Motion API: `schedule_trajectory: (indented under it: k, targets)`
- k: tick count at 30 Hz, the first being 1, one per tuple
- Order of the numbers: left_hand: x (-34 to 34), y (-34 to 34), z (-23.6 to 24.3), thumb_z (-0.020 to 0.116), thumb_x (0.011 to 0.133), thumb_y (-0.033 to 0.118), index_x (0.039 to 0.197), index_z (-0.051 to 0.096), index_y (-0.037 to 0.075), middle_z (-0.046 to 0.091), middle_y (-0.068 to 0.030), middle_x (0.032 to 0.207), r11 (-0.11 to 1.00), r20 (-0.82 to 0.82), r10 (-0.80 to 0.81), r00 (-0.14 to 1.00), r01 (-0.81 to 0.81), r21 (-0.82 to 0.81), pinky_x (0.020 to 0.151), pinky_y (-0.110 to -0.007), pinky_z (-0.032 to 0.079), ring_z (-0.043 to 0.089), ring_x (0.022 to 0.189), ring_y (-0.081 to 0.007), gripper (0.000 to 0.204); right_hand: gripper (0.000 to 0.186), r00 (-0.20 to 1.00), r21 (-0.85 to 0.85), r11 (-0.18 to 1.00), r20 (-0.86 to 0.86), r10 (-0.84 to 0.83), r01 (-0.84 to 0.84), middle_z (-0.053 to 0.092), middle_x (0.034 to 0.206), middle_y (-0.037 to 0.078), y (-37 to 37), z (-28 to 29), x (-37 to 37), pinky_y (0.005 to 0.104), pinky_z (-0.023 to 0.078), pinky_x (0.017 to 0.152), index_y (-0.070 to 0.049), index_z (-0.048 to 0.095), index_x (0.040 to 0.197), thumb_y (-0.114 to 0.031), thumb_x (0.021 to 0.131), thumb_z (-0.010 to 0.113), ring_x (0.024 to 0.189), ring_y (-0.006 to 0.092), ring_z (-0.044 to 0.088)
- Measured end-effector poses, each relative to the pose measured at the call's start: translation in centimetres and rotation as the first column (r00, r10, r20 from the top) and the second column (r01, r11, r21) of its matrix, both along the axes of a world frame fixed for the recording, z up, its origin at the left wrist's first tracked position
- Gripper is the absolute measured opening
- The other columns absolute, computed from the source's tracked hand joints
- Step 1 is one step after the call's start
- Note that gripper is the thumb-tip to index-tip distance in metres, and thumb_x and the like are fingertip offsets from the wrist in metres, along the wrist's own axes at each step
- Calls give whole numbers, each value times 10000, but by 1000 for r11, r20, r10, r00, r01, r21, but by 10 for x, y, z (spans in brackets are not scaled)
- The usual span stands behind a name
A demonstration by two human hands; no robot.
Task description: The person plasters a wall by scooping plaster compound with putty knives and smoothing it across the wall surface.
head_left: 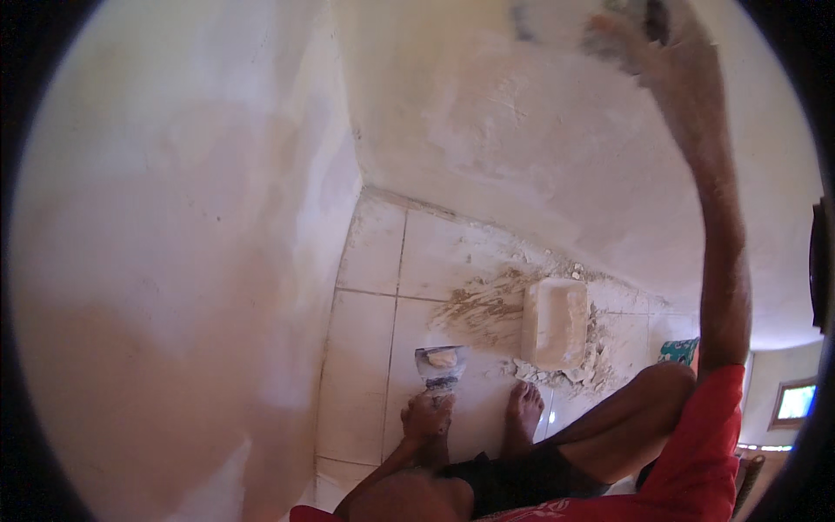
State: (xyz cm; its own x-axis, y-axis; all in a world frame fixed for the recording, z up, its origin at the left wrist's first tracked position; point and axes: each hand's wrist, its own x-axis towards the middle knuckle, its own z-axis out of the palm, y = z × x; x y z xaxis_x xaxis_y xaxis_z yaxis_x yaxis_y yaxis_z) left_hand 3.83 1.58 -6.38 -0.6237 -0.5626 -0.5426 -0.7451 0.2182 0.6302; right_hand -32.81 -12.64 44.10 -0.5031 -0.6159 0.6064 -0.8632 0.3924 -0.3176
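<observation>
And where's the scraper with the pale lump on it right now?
In the head view, the scraper is just below the middle, in the person's left hand, over the tiled floor and to the left of the pale rectangular tray.

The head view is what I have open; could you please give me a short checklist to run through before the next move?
1. Scraper held by its handle in the left hand: ok.
2. Pale lump resting on the scraper's blade: ok.
3. Right hand raised in front of the wall: ok.
4. Right hand's hold: cannot tell, it is blurred at the upper edge.
5. White tray standing on the floor: ok.
6. Floor around the tray clean: not ok, smears and crumbs lie there.
</observation>
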Motion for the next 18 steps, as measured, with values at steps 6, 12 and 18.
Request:
schedule_trajectory:
  k: [6,12,18]
  targets:
    - [-33,-13,49,602,816,604,942,630,30,644,-203,908,982,-85,176,981,-170,77,872,-503,408,583,954,-379,589,306,959,-189,966,187,211,-176,590,744,60,-31,-127,19,305,464,565,-28,544,1007,-203,837,728,666,119,569]
    - [-37,-13,62,673,813,498,942,625,-6,658,-208,874,985,-16,172,985,-172,-23,807,-445,462,615,889,-388,522,251,984,-386,907,-11,178,-168,579,713,150,-71,-168,22,398,487,568,-24,517,977,-122,826,692,635,296,599]
    - [-33,-5,51,613,826,573,940,634,-3,666,-204,887,962,-88,272,958,-268,54,848,-506,433,620,926,-394,587,250,999,-426,904,0,54,-49,598,699,148,-51,-172,1,382,491,570,-15,546,980,-97,805,704,602,287,597]
